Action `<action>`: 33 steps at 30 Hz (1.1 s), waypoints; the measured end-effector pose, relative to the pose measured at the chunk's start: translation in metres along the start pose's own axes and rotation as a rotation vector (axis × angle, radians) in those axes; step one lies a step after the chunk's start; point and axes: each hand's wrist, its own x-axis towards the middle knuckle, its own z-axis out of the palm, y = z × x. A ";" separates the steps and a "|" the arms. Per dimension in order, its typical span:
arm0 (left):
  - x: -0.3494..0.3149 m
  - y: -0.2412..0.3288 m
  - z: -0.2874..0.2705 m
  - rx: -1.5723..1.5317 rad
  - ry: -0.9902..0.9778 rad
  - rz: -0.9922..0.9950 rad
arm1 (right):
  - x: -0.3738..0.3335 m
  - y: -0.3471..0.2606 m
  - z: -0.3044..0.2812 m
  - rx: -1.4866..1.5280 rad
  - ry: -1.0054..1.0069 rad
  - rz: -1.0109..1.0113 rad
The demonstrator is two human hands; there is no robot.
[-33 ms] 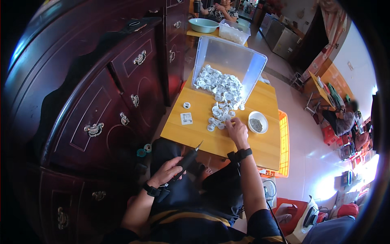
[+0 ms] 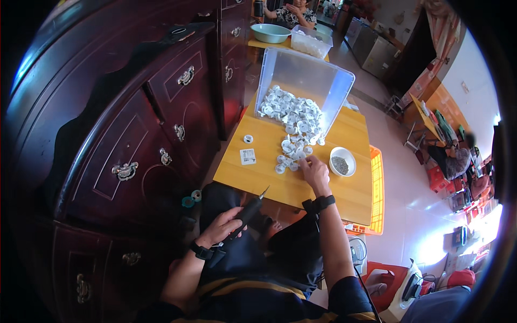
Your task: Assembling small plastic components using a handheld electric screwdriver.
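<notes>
Nearest, the left hand (image 2: 222, 228) wraps its fingers round one black cylindrical metal-tipped driver (image 2: 250, 211), before the yellow wooden surface's (image 2: 245, 178) near edge. The right hand (image 2: 316, 175) has curled fingers at the round white plastic pieces (image 2: 293, 148) mid-surface; whether they grip one, I cannot tell. Picking out a piece seems in hand, which calls for a fine pinch. Toward the right edge: one round white bowl (image 2: 351, 162); left edge: one square white card (image 2: 247, 156), one white ring (image 2: 248, 139); far edge: one clear plastic bin (image 2: 291, 65), its overlapping pieces uncountable.

Open pass nearside of wht bowl (image 2: 349, 155); to its L, R hand (image 2: 316, 173) + wht pcs (image 2: 300, 154) block; clr bin (image 2: 335, 103) beyond, L.
</notes>
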 end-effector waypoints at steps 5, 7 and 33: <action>0.001 -0.003 -0.002 -0.008 0.013 0.018 | -0.001 0.007 -0.016 0.193 -0.237 -0.042; 0.002 -0.004 -0.003 0.003 0.002 0.018 | -0.007 0.008 -0.018 0.249 -0.249 -0.018; 0.004 0.005 0.006 0.035 0.010 -0.042 | -0.082 -0.041 0.019 0.968 -0.453 0.064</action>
